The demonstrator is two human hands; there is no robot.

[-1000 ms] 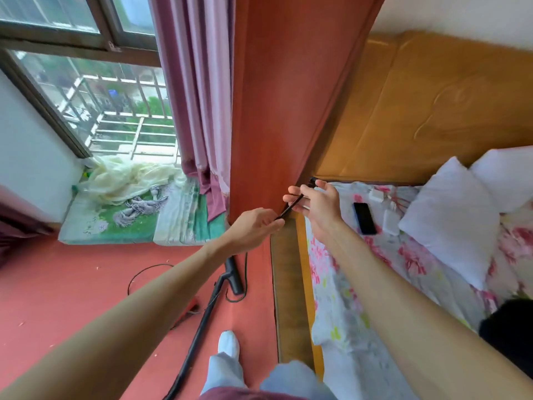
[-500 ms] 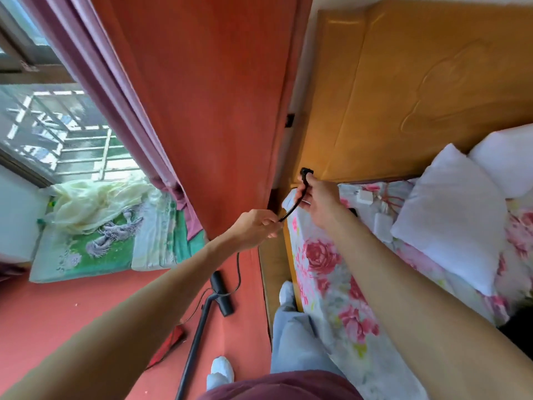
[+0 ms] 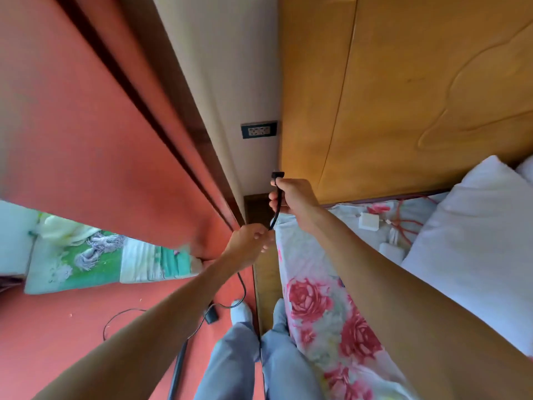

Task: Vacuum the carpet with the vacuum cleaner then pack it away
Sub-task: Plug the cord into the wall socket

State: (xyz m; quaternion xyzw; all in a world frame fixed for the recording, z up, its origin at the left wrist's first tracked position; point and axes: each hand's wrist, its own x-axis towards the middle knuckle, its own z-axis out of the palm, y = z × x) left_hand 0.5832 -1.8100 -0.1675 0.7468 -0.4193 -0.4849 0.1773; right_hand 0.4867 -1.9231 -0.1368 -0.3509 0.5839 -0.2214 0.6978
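A: Now, item one, the hands?

B: Right hand [image 3: 294, 197], centre of the frame, fingers closed round the plug [image 3: 277, 176], whose black head sticks out above the fist. Left hand [image 3: 248, 243], just below and left of it, fingertips pinched together on the cord [image 3: 276, 212]. The cord runs taut between the two hands.

A: Item two, the socket?

B: Socket [image 3: 259, 129], upper centre, on the pale wall [image 3: 225, 82], apart from the plug and above it. Nothing is plugged into it.

A: The rest of the cord?

B: Drops from the left hand down to the floor [image 3: 57, 327], lower centre, loops past a black fitting [image 3: 211, 314], then trails left in an arc.

A: The vacuum itself?

B: Only a black tube [image 3: 177, 368] shows, bottom centre, partly hidden behind the left forearm. The body is out of frame.

A: Surroundings?

B: Red wardrobe [image 3: 72, 111], left half. Wooden headboard [image 3: 403, 96], upper right. Bed [image 3: 317, 313] with a rose-print sheet, lower right. White pillow [image 3: 476, 226], right edge. White chargers [image 3: 368, 221] and a red cable on the sheet, right of the right hand. Green mat [image 3: 86, 269], left edge. The person's legs in blue-grey trousers [image 3: 230, 365], bottom centre, beside the bed.
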